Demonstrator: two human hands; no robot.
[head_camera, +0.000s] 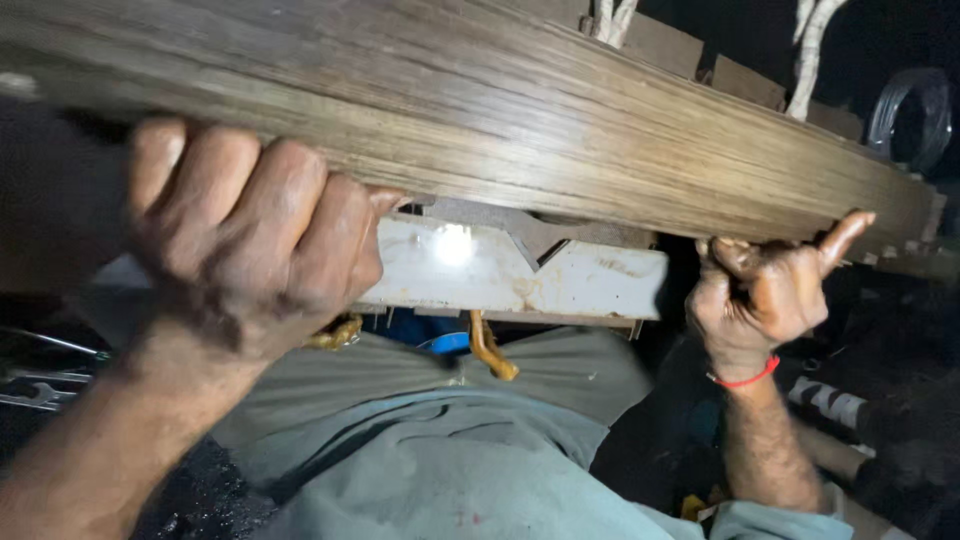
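- Overhead, a thick stack of wooden boards (560, 130) slants across the view, its layered, streaky edge facing down.
- Left hand (245, 235) grips that lower edge, fingers curled closed.
- Right hand (770, 285), red wristband (745, 378), clamps the edge farther along, forefinger raised.
- Between them, a chipped white metal bracket (500, 275) sits close beneath, crowding the gap.
- Grey cloth (440, 450) lies below.

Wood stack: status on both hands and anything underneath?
Left hand gripping wood stack near edge. Right hand clamped on far end, index finger up. White metal block directly beneath stack, between hands.
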